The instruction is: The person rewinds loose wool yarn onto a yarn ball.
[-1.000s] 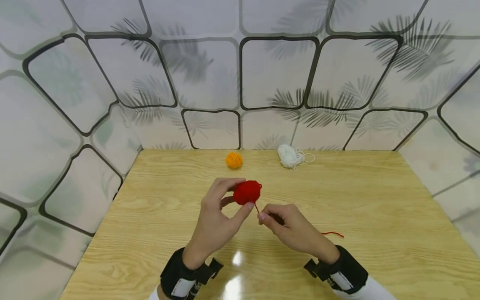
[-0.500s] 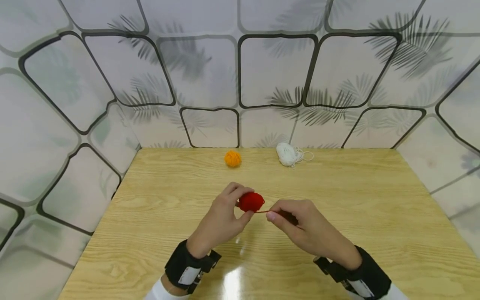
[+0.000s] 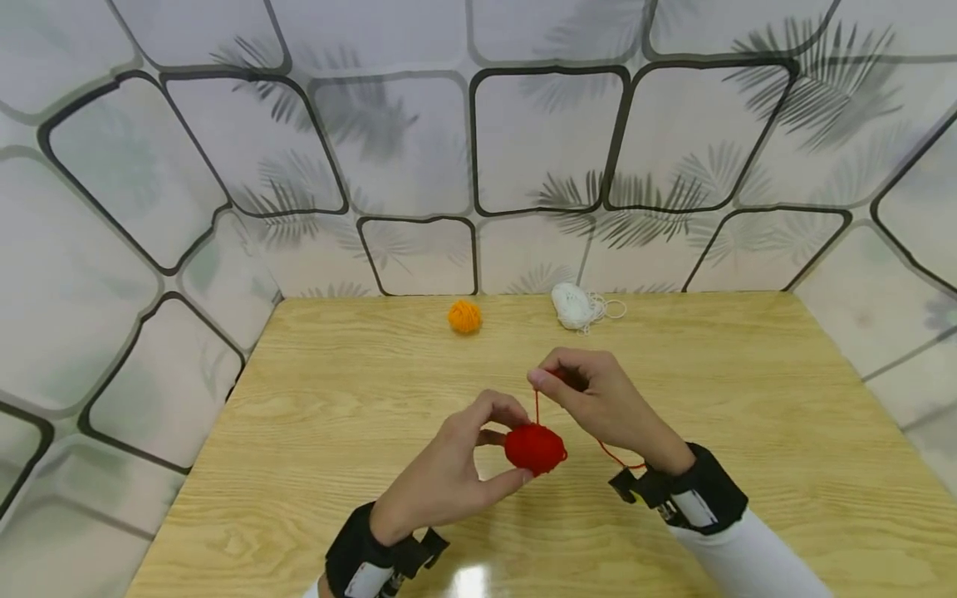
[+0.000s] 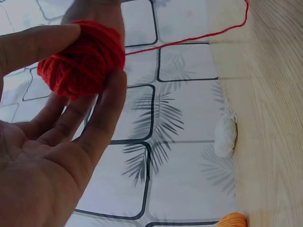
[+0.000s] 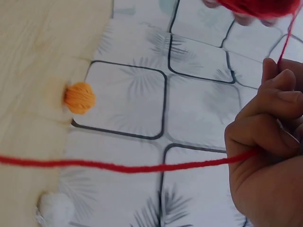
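Above the table, my left hand holds a red yarn ball between its thumb and fingers. In the left wrist view the ball's wound strands show, with the thumb on one side and fingers on the other. Up and to the right of the ball, my right hand pinches the red strand, which runs taut from the ball. The loose tail leaves the right hand and hangs near the wrist. In the right wrist view this tail passes out from under the curled fingers.
An orange yarn ball lies near the table's back edge. To its right sits a white yarn skein with loose loops. A patterned backdrop rises behind the wooden table.
The red ball and left hand have moved right and nearer to me. My right hand has gone from beside and below the ball to above it, carrying the strand round.
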The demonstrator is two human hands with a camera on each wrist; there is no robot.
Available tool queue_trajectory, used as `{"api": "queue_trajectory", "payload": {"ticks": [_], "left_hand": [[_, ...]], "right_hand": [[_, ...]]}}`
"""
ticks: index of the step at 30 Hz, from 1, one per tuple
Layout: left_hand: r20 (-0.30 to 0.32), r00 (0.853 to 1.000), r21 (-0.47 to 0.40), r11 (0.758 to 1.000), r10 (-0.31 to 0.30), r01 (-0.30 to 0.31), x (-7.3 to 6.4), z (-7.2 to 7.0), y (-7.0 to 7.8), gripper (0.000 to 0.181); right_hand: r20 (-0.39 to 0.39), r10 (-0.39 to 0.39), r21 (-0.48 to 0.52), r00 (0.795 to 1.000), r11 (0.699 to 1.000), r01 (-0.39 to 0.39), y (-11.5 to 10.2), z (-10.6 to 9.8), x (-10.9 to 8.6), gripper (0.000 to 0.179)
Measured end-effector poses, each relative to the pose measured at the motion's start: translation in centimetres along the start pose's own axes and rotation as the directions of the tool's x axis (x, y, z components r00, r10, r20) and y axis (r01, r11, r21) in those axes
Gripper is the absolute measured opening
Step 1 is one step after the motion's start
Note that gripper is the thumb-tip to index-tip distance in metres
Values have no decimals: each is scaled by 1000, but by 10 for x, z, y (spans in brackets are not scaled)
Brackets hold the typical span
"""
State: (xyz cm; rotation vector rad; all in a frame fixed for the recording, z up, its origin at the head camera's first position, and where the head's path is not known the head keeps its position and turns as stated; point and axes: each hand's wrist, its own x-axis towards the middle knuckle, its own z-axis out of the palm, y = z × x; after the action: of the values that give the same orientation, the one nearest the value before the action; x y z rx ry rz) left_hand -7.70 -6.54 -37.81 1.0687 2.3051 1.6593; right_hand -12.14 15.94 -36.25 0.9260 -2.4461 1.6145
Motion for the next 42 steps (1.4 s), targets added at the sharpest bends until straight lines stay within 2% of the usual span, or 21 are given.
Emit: {"api": "queue_trajectory", "payload": {"ticks": [3, 5, 8, 11, 16, 20, 24, 26, 28, 30, 34, 37, 42], "left_hand": [[-63, 998, -49, 998, 22, -25, -1, 1, 3, 66], [-114, 992, -51, 997, 46, -52, -2, 1, 4, 73], [-200, 977, -19, 997, 74, -80, -2, 0, 3, 75], [-280, 957, 18, 997, 78, -76, -1, -1, 2, 72], [-370, 928, 29, 999, 52, -44, 1, -2, -1, 61], [-405, 913, 56, 998, 37, -16, 2, -3, -5, 51], [-424, 906, 144, 988, 13, 53, 3, -6, -9, 47], [-417, 909, 197, 976, -5, 96, 3, -6, -11, 46], [-395, 918, 247, 960, -23, 130, 3, -7, -13, 44], [-354, 934, 293, 943, -47, 158, 4, -7, -14, 43], [-229, 969, 347, 923, -88, 166, 3, -5, -16, 41], [-116, 986, 324, 933, -123, 155, 3, -3, -16, 40], [22, 990, 211, 969, -137, 129, 2, -1, -11, 40]], "right_hand": [[17, 50, 68, 999, 996, -51, 10, 8, 0, 12], [38, 71, 111, 997, 991, -74, 16, 14, -1, 15], [74, 104, 171, 992, 979, -115, 23, 23, -4, 19], [110, 121, 198, 987, 970, -141, 26, 30, -10, 20], [160, 124, 141, 979, 979, -147, 23, 39, -20, 19], [201, 132, 57, 971, 988, -146, 16, 41, -26, 22], [223, 121, -5, 967, 992, -123, 6, 39, -30, 24], [221, 99, -21, 970, 995, -97, 0, 36, -32, 23], [217, 79, -27, 973, 997, -75, -6, 33, -34, 20], [206, 46, -26, 978, 999, -41, -11, 29, -34, 18], [181, -9, -47, 983, 999, 17, -20, 20, -31, 13], [162, -41, -75, 986, 996, 54, -24, 12, -25, 11], [122, -92, -88, 988, 991, 103, -27, 0, -13, 14]]}}
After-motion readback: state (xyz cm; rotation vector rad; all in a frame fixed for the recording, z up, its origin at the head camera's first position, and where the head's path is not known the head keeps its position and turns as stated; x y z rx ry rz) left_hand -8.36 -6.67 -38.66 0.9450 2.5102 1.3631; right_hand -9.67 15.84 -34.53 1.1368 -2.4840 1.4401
